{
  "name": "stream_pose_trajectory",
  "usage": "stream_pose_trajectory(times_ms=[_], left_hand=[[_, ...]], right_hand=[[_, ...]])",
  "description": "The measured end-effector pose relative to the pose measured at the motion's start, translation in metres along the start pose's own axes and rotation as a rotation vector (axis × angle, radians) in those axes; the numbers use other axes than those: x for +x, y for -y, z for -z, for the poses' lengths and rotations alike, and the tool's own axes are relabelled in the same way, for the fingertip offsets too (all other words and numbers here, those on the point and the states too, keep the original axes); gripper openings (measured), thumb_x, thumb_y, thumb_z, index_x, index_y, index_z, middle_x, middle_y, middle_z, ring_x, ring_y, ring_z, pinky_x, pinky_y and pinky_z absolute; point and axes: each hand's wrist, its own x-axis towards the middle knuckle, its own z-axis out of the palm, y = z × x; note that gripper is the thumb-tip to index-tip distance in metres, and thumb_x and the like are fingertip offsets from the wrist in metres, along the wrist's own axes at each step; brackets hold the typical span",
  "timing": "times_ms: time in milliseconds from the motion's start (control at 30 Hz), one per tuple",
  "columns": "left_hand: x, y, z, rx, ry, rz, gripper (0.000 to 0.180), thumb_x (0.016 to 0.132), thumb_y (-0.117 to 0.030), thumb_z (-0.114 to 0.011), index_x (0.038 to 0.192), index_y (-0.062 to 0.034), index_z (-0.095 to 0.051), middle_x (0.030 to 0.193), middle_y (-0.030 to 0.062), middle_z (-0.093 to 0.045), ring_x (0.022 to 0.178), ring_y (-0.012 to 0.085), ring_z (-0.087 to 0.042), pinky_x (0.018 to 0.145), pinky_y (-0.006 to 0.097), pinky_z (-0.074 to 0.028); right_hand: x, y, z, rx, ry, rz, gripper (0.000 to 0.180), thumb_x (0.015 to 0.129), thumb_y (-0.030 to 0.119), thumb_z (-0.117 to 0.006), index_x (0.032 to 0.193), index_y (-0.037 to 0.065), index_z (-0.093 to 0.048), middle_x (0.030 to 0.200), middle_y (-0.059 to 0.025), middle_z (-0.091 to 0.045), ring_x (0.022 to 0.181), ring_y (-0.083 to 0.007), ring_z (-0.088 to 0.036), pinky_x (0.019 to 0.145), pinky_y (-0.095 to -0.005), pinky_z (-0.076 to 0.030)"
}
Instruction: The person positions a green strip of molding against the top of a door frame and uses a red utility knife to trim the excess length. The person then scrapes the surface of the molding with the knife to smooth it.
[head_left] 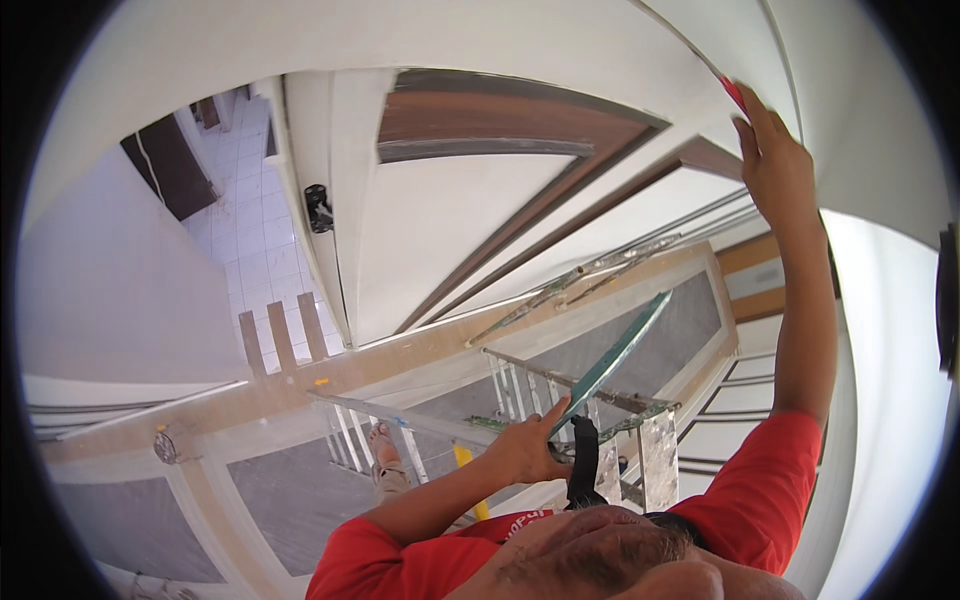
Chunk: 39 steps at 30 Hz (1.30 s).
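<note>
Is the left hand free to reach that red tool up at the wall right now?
Probably not: the left hand grips a long green-edged straightedge low down, while the right hand already presses the red tool on the white wall.

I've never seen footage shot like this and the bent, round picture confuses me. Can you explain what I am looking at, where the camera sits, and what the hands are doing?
There is no machine here: a person in a red shirt wears a wide fisheye camera on the head. That lens bends straight edges, so the white walls and the brown door frame look curved. The view is steep, which suggests the person stands high up on a metal ladder; a foot and the tiled floor show far below.

The right hand reaches up and presses something small and red against the white surface; what it is I cannot tell. The left hand grips a long, flat green-edged bar, perhaps a straightedge, near the ladder top. A black strap hangs by that hand.
</note>
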Motion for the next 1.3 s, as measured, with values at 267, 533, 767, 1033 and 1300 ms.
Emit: stream_pose_trajectory(times_ms=[267,533,767,1033,1300], left_hand=[[-0.003,0.009,-0.003,-0.008,-0.028,-0.076,0.124,0.072,-0.059,-0.081,0.166,-0.0193,-0.011,0.124,0.0351,-0.061,0.111,0.0514,-0.063,0.1,0.049,-0.049],[0.001,0.018,-0.009,0.007,-0.042,-0.113,0.131,0.069,-0.068,-0.08,0.166,-0.0204,-0.007,0.123,0.0367,-0.061,0.11,0.0523,-0.065,0.099,0.051,-0.051],[0.0,0.02,-0.005,-0.008,-0.034,-0.152,0.122,0.072,-0.043,-0.084,0.166,-0.0207,-0.011,0.12,0.0333,-0.063,0.105,0.0503,-0.067,0.095,0.05,-0.053],[-0.001,0.023,-0.008,-0.026,-0.053,-0.161,0.126,0.068,-0.04,-0.087,0.166,-0.021,-0.01,0.117,0.0318,-0.064,0.102,0.0494,-0.067,0.093,0.05,-0.054],[0.0,0.025,-0.006,-0.02,-0.043,-0.183,0.13,0.068,-0.055,-0.086,0.166,-0.02,-0.009,0.116,0.0323,-0.065,0.104,0.0487,-0.068,0.096,0.05,-0.054]], right_hand=[[0.025,0.109,0.068,0.444,-0.038,0.062,0.042,0.099,0.005,-0.062,0.141,0.005,-0.055,0.097,-0.019,-0.068,0.076,-0.0312,-0.07,0.067,-0.0392,-0.055],[0.075,0.165,0.085,0.352,-0.116,0.248,0.044,0.102,0.013,-0.064,0.144,0.009,-0.056,0.111,-0.0179,-0.074,0.084,-0.0271,-0.077,0.072,-0.0318,-0.06],[0.081,0.158,0.078,0.265,-0.147,0.26,0.042,0.102,0.016,-0.065,0.143,0.008,-0.059,0.102,-0.017,-0.075,0.077,-0.022,-0.075,0.067,-0.0305,-0.06],[0.072,0.149,0.079,0.209,-0.067,0.22,0.041,0.102,0.016,-0.065,0.142,0.006,-0.06,0.104,-0.0178,-0.076,0.079,-0.0214,-0.076,0.069,-0.0315,-0.061],[0.073,0.147,0.076,0.218,-0.121,0.277,0.044,0.099,0.007,-0.067,0.141,0.009,-0.056,0.096,-0.0172,-0.072,0.076,-0.03,-0.074,0.064,-0.0367,-0.059]])
